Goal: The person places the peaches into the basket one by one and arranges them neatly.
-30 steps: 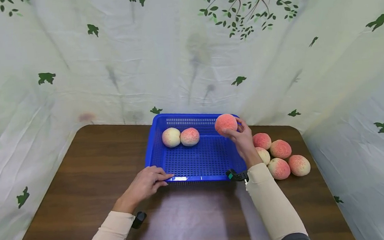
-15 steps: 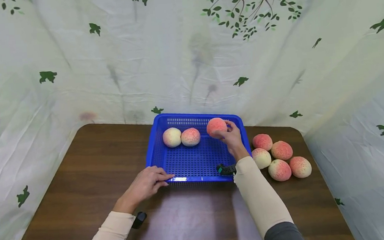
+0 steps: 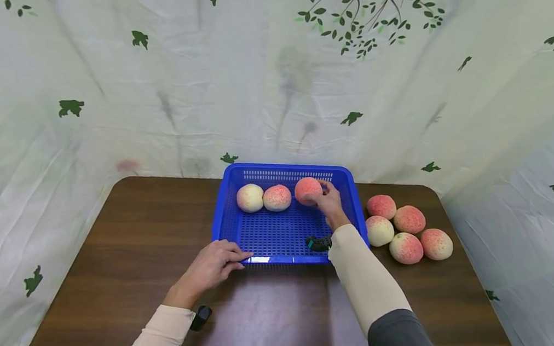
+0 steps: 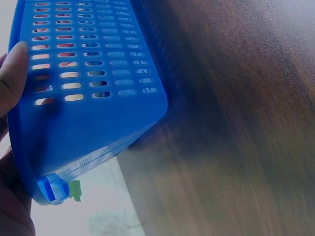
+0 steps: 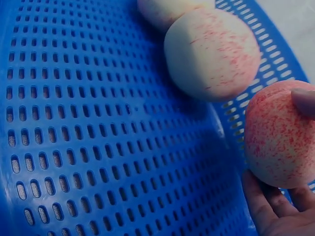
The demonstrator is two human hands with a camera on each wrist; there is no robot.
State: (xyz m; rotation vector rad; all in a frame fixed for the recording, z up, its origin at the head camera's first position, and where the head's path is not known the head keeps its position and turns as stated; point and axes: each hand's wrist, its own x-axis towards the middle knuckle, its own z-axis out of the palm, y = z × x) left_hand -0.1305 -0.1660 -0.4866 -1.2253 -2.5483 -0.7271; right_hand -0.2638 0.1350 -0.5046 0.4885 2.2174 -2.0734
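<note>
A peach (image 3: 307,190) with a red, speckled skin is held by my right hand (image 3: 330,201) inside the blue basket (image 3: 290,259). In the right wrist view, the thumb and fingers (image 5: 258,201) lie on opposite sides of this peach (image 5: 280,137). To its left in the basket, a pinkish peach (image 3: 277,198) and a paler peach (image 3: 250,198) sit side by side. My left hand (image 3: 215,262) pinches the basket's near rim at the left corner. Its thumb (image 4: 14,73) presses the outer wall in the left wrist view, with the other fingers partly hidden.
Several more peaches (image 3: 406,248) lie grouped on the brown wooden table (image 3: 162,221), right of the basket. A pale curtain (image 3: 250,87) printed with leaves hangs behind the table and along its sides. Each wrist carries a black band-mounted device (image 3: 201,318).
My right hand has carried its peach left and down into the basket, closer to the two peaches there. The left hand stays on the rim. The head view has shifted slightly.
</note>
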